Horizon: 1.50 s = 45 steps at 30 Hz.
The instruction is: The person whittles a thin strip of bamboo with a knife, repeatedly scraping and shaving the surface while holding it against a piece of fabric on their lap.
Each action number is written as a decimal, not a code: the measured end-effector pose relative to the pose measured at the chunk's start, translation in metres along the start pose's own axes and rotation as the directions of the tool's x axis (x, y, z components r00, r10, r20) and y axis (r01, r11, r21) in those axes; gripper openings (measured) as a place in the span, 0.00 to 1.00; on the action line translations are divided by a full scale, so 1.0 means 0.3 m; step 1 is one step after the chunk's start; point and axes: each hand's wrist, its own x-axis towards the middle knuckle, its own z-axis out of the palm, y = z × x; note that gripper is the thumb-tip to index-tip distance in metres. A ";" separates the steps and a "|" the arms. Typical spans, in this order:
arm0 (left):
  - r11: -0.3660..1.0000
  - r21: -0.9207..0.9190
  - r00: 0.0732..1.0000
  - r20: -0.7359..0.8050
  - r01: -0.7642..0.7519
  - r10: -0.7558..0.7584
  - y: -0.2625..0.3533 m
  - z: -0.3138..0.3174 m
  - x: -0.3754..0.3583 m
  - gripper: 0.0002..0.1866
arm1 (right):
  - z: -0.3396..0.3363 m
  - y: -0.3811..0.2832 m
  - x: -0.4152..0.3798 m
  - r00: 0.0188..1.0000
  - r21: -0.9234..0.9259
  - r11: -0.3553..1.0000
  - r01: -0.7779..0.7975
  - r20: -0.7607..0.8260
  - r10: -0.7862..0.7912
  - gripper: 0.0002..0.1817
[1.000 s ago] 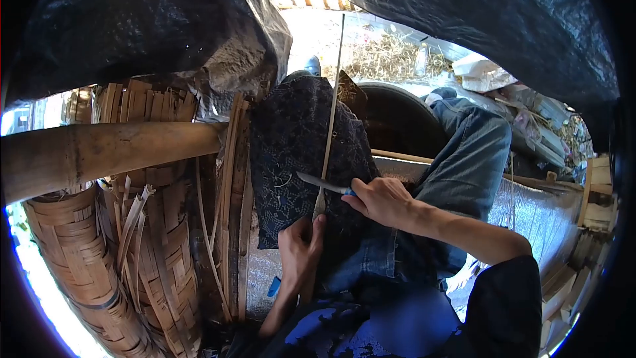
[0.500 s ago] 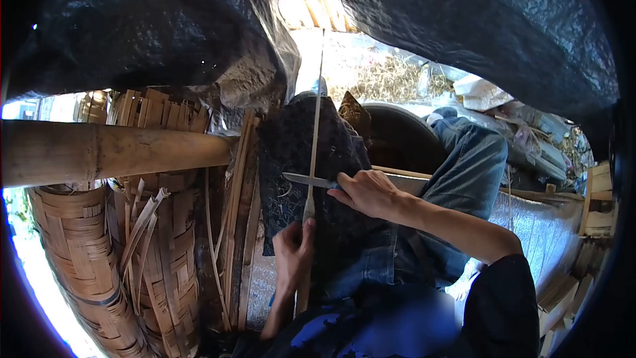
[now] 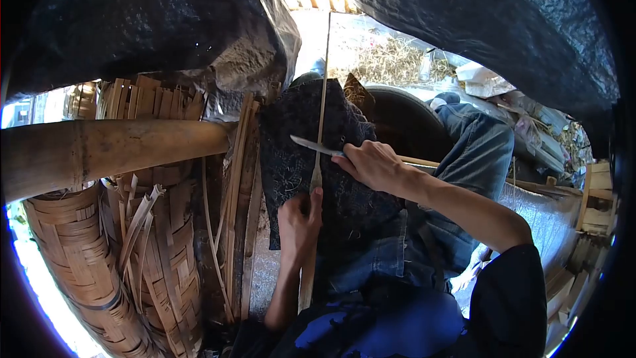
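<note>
My right hand grips a knife by its handle, which the fingers mostly cover. The blade points left and lies across a long, thin bamboo strip. My left hand pinches the wider lower part of that strip between thumb and fingers, below the blade. The strip runs up and away from me, over a dark patterned cloth spread across my leg. Its lower end passes beneath my left hand toward my body.
Woven bamboo baskets stand at the left, under a thick bamboo pole. Upright strips lean beside the cloth. Dark plastic sheeting hangs overhead. A dark round tub sits beyond my bent knee, and wood pieces lie at right.
The knife has moved slightly up along the strip and its tip now tilts upward. Both hands appear higher in view, and the camera view has shifted a little.
</note>
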 end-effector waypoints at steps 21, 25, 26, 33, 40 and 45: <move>0.984 -0.156 0.990 0.120 0.090 -0.071 -0.003 -0.025 0.015 0.27 | -0.007 0.001 -0.024 0.997 0.062 0.997 -0.047 0.059 0.044 0.27; 0.979 -0.183 0.991 0.114 0.095 -0.075 -0.014 -0.025 0.003 0.27 | -0.002 0.016 0.019 0.998 0.056 0.998 -0.017 0.055 0.014 0.29; 0.980 -0.178 0.992 0.101 0.094 -0.076 -0.014 -0.022 -0.004 0.26 | -0.001 0.024 0.035 0.999 0.037 0.999 -0.006 0.046 0.004 0.31; 0.976 -0.199 0.993 0.105 0.082 -0.062 -0.035 -0.012 -0.013 0.27 | -0.020 0.132 0.203 1.000 -0.037 0.999 -0.019 -0.005 0.019 0.26; 0.975 -0.193 0.987 0.133 0.111 -0.087 -0.048 -0.023 0.005 0.27 | -0.037 0.017 -0.001 0.996 0.089 0.994 -0.062 0.064 0.057 0.26; 0.973 -0.212 0.988 0.138 0.094 -0.066 -0.028 -0.030 0.003 0.27 | -0.029 0.037 0.036 0.997 0.057 0.996 -0.075 0.029 0.073 0.28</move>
